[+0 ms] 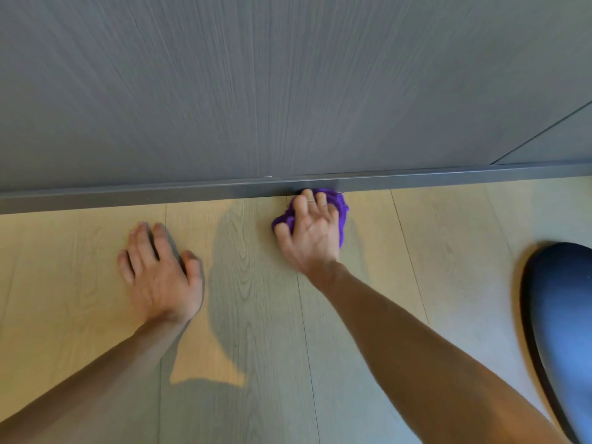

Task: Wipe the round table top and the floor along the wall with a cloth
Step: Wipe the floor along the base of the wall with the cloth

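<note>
A crumpled purple cloth [340,210] lies on the light wooden floor [432,238], right against the dark skirting strip [160,193] at the foot of the grey wall [256,91]. My right hand [312,233] presses down on the cloth with fingers spread over it, fingertips touching the skirting. My left hand [160,274] rests flat on the bare floor to the left, palm down, fingers apart, holding nothing. The round dark table top [563,315] shows only as a curved edge at the right border.
The grey wood-grain wall fills the upper half of the view, with a panel seam [541,133] at the upper right. Shadows of my arms fall across the floor planks between the hands.
</note>
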